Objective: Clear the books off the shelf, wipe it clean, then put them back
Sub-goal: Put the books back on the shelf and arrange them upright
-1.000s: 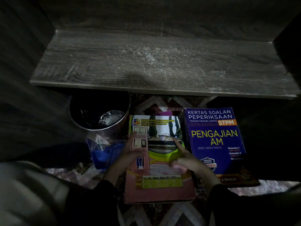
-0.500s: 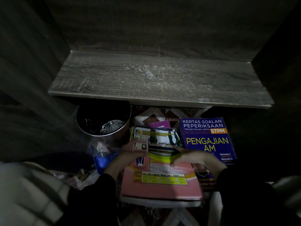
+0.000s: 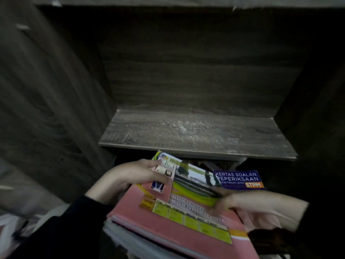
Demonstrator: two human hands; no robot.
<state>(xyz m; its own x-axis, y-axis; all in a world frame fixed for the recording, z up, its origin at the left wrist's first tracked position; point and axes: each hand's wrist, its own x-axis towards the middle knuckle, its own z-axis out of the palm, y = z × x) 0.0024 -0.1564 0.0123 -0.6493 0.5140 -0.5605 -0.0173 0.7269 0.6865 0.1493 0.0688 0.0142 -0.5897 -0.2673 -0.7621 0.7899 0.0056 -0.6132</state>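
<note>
A stack of books topped by a pink and green book [image 3: 179,208] is lifted below the front edge of the bare grey wooden shelf [image 3: 196,135]. My left hand [image 3: 130,176] grips the stack's left side, thumb on the cover. On the right side my right hand [image 3: 248,204] holds it, fingers across the cover. A blue book [image 3: 239,179] reading KERTAS SOALAN PEPERIKSAAN lies beyond the stack on the right, partly hidden by it.
Dark wooden side walls [image 3: 56,109] and a back panel [image 3: 196,71] enclose the shelf. The shelf board shows pale scratches and dust marks. Pale cloth [image 3: 11,227] lies at the lower left.
Both hands have raised the stack of books off the floor toward the shelf. My view has tilted up, so the metal bin and the patterned floor have dropped out of sight.
</note>
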